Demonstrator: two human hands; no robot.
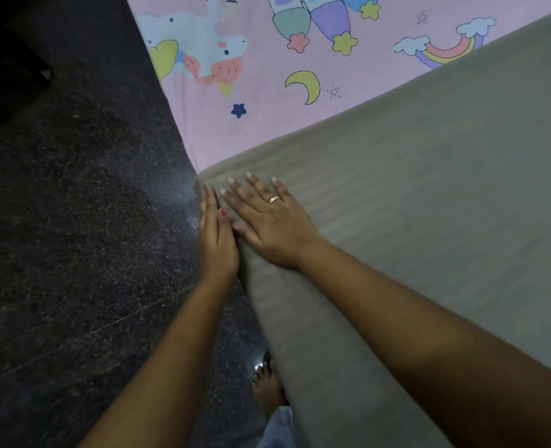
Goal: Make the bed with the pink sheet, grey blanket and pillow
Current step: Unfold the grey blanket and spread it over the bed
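Both grips released, nothing clasped. Left hand (217, 240) has straight fingers flat against the hanging side of the grey blanket (429, 205) at its corner. Right hand (267, 221), wearing a ring (274, 199), lies spread, palm down, on the blanket top just beside it. Blanket covers the near bed. The pink sheet (267, 124), with cartoon prints, lies bare beyond its edge. Dark speckled floor (73, 221) to the left.

Readable text, labels, brands, numbers, signs: none found.
Pink sheet (267, 134): printed drawings only, among them a yellow moon (304, 87) and a rainbow (447, 51); no lettering.
Grey blanket (429, 195): faint woven stripes; no tag or mark showing.
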